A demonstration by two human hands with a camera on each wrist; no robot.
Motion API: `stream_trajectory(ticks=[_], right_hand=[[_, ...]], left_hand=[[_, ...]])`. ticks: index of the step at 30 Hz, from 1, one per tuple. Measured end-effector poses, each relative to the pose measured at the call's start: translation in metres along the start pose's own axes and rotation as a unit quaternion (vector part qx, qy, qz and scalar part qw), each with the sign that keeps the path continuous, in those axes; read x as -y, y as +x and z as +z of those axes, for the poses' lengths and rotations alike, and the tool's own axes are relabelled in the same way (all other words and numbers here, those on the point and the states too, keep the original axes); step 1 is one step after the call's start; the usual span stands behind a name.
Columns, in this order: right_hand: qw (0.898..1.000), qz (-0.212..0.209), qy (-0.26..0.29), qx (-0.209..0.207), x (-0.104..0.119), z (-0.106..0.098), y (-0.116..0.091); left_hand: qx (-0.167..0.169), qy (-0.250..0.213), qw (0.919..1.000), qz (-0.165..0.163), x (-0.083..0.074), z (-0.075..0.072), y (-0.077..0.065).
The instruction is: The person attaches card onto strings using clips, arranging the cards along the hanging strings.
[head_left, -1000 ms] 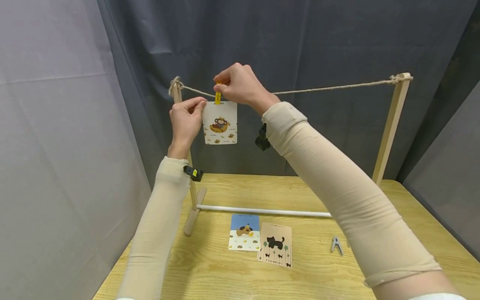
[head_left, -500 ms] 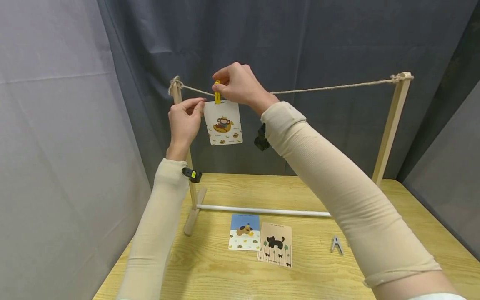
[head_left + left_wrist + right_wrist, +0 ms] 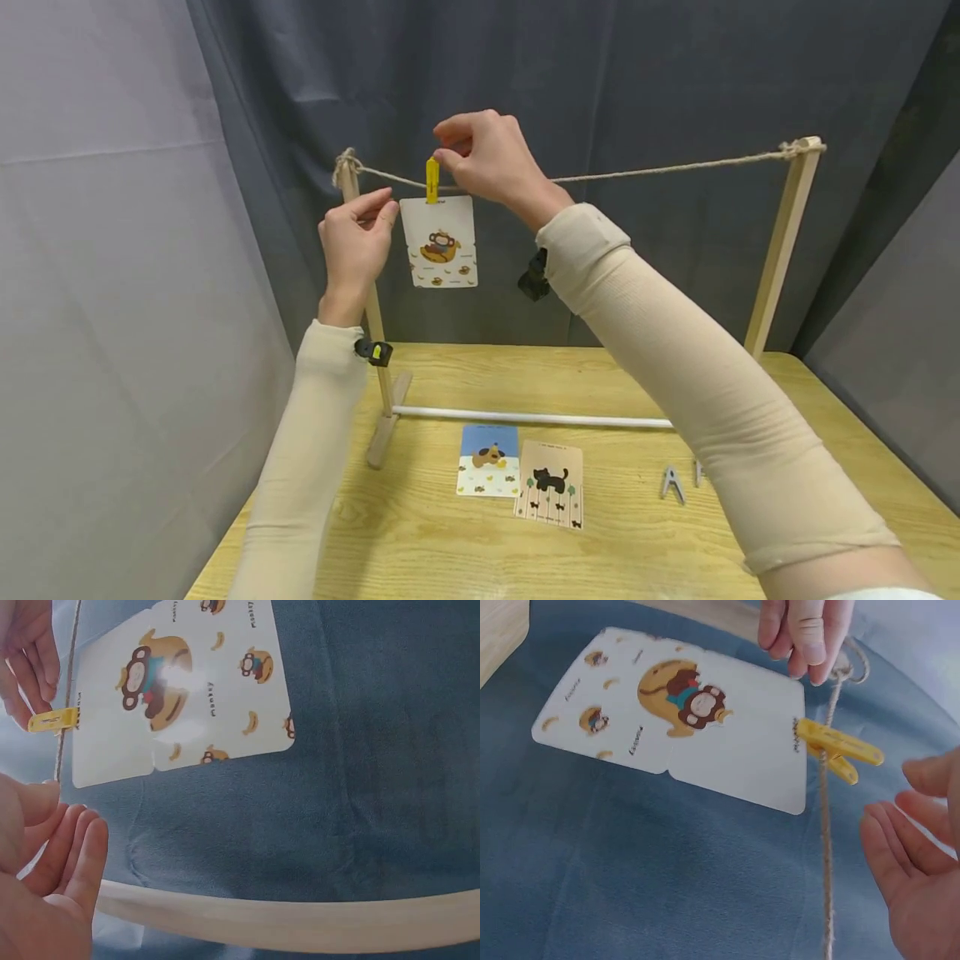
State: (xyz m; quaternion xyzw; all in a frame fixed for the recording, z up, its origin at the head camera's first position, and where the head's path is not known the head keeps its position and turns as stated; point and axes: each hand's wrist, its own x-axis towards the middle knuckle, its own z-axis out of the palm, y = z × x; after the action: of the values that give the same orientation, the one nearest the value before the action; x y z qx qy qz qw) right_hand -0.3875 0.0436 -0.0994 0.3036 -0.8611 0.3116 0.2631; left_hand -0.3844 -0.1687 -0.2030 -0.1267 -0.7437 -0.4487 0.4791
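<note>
The left hand (image 3: 356, 243) and right hand (image 3: 497, 160), fingers parted and empty, flanked the monkey card (image 3: 441, 260) and yellow clothespin (image 3: 432, 178); gentle withdrawal seemed wisest, sparing the rope (image 3: 675, 167) any jolt.

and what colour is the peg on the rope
The peg is yellow, clearest in the right wrist view.
</note>
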Motion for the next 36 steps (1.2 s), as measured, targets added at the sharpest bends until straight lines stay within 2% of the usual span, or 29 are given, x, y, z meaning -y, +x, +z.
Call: stream_trajectory(ticks=[6,10,16,29,36], right_hand=[[0.997,-0.011,0.026,-0.069,0.000,-0.008,-0.020],[0.995,-0.020,0.034,-0.090,-0.005,-0.013,-0.038],[0.993,-0.026,0.039,-0.105,-0.021,-0.020,-0.072],[0.995,-0.001,0.045,-0.084,-0.058,-0.011,-0.143],[0.996,0.034,0.044,-0.066,-0.078,-0.002,-0.181]], left_hand=[[-0.001,-0.003,0.9999,0.011,0.001,-0.007,-0.006],[0.008,-0.008,0.9998,0.018,0.001,-0.009,-0.012],[0.035,-0.015,0.9992,0.012,0.003,-0.010,-0.025],[0.061,-0.056,0.9965,0.008,0.020,-0.008,-0.060],[0.080,-0.081,0.9935,-0.001,0.031,-0.003,-0.085]])
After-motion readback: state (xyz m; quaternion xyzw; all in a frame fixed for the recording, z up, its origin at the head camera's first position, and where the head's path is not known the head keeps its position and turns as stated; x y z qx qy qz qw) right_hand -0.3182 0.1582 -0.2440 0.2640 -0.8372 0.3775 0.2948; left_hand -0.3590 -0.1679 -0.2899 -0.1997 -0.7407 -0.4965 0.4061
